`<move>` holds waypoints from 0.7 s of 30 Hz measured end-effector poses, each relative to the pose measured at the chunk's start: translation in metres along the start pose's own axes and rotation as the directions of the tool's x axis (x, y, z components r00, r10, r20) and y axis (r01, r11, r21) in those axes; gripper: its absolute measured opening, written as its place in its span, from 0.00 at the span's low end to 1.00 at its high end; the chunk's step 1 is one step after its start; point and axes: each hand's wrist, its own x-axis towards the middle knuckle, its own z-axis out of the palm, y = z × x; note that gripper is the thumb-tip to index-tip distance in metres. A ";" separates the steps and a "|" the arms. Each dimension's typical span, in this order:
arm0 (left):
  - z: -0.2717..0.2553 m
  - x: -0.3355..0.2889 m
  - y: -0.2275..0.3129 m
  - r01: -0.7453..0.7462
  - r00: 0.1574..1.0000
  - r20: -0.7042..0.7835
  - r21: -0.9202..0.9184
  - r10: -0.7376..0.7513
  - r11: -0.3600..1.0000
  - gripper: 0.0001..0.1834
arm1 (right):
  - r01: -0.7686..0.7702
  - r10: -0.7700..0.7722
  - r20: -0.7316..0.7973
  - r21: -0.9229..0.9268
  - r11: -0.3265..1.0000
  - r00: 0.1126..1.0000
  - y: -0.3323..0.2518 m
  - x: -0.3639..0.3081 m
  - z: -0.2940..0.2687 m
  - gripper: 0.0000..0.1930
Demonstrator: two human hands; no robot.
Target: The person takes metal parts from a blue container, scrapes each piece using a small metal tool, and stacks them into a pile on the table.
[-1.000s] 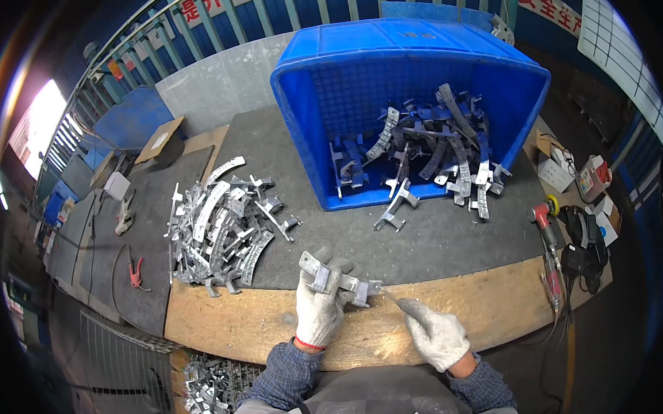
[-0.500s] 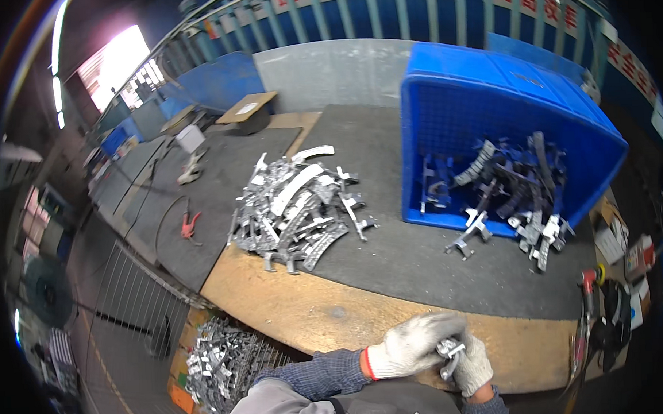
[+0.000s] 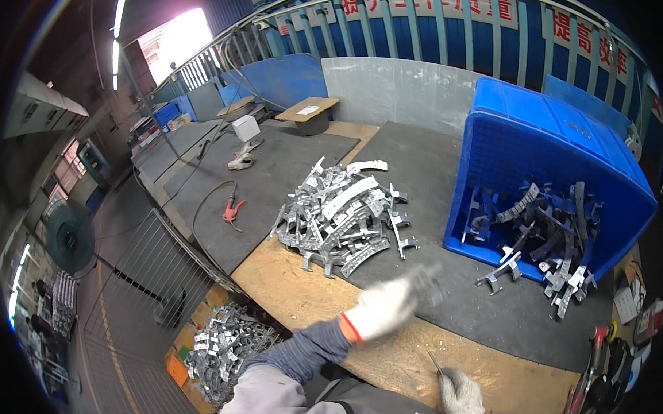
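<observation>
Head-worn fisheye, looking down and forward, near above the workbench (image 3: pixel 264 271)

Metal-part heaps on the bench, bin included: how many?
2: a loose heap left of the blue bin, beyond the left hand; and a heap in the bin, a few parts spilling out of its mouth. More could be hidden behind the bin.

One left hand (image 3: pixel 382 309), one right hand (image 3: pixel 461 397), one blurred metal part (image 3: pixel 428 285), one thin tool (image 3: pixel 435 362), one blue bin (image 3: pixel 562 115), one red blow gun (image 3: pixel 233 211). Three heaps of metal parts (image 3: pixel 339 225), too overlapped to number: one on the worktop (image 3: pixel 464 342), one in the bin, one lower left.
</observation>
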 end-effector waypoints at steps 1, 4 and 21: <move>-0.018 0.000 -0.013 0.028 0.981 -0.186 -0.115 -0.049 0.993 0.37 | 0.011 -0.011 -0.020 0.005 1.000 1.000 0.005 0.000 0.003 0.22; -0.079 0.007 -0.036 0.120 0.815 -0.528 -0.244 -0.236 0.962 0.37 | -0.029 0.030 -0.021 0.057 0.998 0.999 0.008 -0.003 0.008 0.22; 0.054 0.128 0.067 -0.329 0.911 -0.242 0.065 0.335 0.942 0.32 | -0.126 0.144 -0.161 0.120 0.985 0.976 0.016 -0.009 -0.005 0.18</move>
